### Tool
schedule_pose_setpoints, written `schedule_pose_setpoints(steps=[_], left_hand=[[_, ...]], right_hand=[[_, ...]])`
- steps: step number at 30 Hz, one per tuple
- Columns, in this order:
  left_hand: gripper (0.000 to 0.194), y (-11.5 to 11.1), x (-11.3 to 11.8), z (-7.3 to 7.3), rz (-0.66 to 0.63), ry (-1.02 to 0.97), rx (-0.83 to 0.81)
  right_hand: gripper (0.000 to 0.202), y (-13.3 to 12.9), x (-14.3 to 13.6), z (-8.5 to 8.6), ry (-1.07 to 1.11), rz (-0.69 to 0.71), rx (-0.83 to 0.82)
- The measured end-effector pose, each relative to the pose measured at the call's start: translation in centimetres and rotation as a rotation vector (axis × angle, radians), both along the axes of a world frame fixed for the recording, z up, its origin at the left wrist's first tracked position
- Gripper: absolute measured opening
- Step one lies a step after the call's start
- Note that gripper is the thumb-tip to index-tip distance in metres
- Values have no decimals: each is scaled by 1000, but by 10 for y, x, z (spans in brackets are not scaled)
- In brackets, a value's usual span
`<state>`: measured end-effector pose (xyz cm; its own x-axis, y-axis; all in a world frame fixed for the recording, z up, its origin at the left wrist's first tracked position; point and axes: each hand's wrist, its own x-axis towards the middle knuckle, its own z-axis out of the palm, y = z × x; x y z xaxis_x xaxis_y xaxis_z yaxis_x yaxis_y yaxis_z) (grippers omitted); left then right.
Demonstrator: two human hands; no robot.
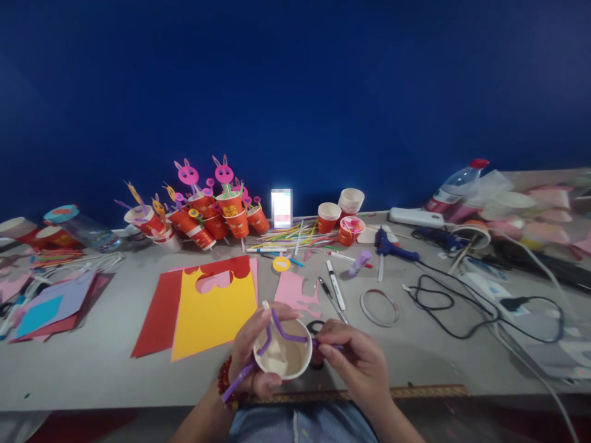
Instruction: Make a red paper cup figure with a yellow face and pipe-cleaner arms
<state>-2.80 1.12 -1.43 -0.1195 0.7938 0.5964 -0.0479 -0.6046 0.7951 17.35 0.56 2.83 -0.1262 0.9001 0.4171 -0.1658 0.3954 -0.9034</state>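
A paper cup (290, 364) sits near the table's front edge with its white inside facing up. My left hand (252, 351) is wrapped round the cup's left side, with a beaded bracelet on the wrist. Bent purple straws (293, 337) cross the cup's mouth, and one sticks out at the lower left past my left hand. On the right side of the cup, my right hand (353, 357) pinches the end of a purple straw between thumb and fingers. Dark scissors (316, 357) lie partly hidden between the cup and my right hand.
Yellow paper (212, 314) and red paper (159, 314) lie left. Behind are decorated cups (233, 212), loose straws (295, 237) and a stack of cups (329, 217). A marker (335, 285), a tape ring (379, 307) and a blue glue gun (392, 246) with its cable are at right.
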Motion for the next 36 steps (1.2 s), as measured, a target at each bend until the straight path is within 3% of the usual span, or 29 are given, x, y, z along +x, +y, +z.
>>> schedule_pose_setpoints(steps=[3, 13, 20, 29, 36], left_hand=[[68, 3, 6, 11, -32, 64, 164], [69, 2, 11, 23, -73, 10, 115], [72, 5, 10, 20, -97, 36, 121], [74, 4, 11, 12, -110, 28, 105], [74, 3, 10, 13, -40, 4, 103]], right_hand=[[8, 0, -1, -1, -4, 7, 7], [11, -1, 3, -2, -22, -24, -5], [6, -3, 1, 3, -91, -84, 20], [6, -1, -6, 6, -43, -28, 56], [5, -1, -2, 6, -105, 29, 31]])
